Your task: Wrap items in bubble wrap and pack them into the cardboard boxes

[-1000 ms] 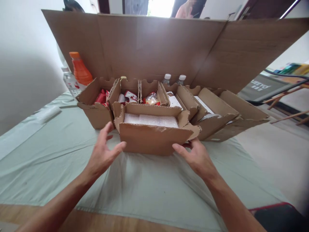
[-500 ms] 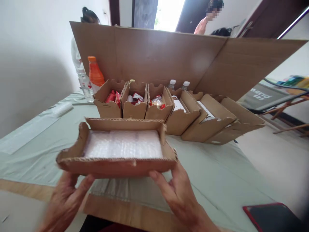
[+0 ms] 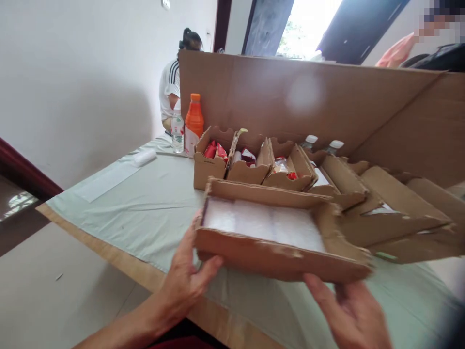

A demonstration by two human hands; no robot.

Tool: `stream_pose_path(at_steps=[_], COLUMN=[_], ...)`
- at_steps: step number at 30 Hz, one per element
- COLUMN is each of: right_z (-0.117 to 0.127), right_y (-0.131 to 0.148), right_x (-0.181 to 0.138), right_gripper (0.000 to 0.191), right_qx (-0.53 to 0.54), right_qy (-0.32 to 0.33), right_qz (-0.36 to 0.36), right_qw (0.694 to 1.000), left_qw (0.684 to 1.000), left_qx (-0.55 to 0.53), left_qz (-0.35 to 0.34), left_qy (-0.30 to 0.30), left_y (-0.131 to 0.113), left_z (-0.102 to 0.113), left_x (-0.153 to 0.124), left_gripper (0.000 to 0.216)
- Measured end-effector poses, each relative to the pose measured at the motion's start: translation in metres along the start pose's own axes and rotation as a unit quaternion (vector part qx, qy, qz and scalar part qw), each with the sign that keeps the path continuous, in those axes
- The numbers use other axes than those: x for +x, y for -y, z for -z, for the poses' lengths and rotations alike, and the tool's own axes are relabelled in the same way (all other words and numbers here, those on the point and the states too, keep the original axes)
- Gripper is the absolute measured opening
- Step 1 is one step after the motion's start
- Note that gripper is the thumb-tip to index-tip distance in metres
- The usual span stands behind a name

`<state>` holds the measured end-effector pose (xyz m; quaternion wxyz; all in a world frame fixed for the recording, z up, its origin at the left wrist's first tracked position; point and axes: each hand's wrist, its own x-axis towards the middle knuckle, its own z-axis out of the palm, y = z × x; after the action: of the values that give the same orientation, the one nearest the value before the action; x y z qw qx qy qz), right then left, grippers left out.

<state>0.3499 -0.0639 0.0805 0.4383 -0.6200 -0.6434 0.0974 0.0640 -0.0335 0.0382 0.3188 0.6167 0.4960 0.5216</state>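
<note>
Between both hands I hold a shallow, open-topped cardboard box (image 3: 254,254) just over the front part of the table. Inside it lie clear bubble-wrap packs (image 3: 261,220) side by side. My left hand (image 3: 192,274) grips the box's left end, thumb along the lower front. At the right end my right hand (image 3: 347,303) is closed on the lower front corner, its fingers partly hidden under the box. The box tilts slightly down to the right.
Behind stands a row of cardboard bins (image 3: 209,173) holding red packets and other packs. An orange bottle (image 3: 195,118) and a clear water bottle (image 3: 178,133) stand at the left. A tall cardboard panel (image 3: 276,97) rises behind; a plastic strip (image 3: 109,184) lies on the cloth.
The view has turned left, so the table and bins appear farther right. The box stays in both hands and now slants down to the right.
</note>
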Motion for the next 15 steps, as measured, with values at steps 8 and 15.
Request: stream_pose_path(at_steps=[8,15], right_z=[-0.199,-0.305], right_y=[0.089,0.111], right_x=[0.118,0.167], right_gripper=[0.072,0.064], right_qx=[0.216,0.165], right_qy=[0.274,0.227], right_qz=[0.170,0.153], right_qw=[0.922,0.948], left_qw=[0.931,0.952], left_qx=[0.107,0.113], left_qz=[0.155,0.047], left_qy=[-0.312,-0.280], left_y=[0.028,0.057], left_z=[0.114,0.104], left_x=[0.000,0.020], left_gripper=[0.072,0.090])
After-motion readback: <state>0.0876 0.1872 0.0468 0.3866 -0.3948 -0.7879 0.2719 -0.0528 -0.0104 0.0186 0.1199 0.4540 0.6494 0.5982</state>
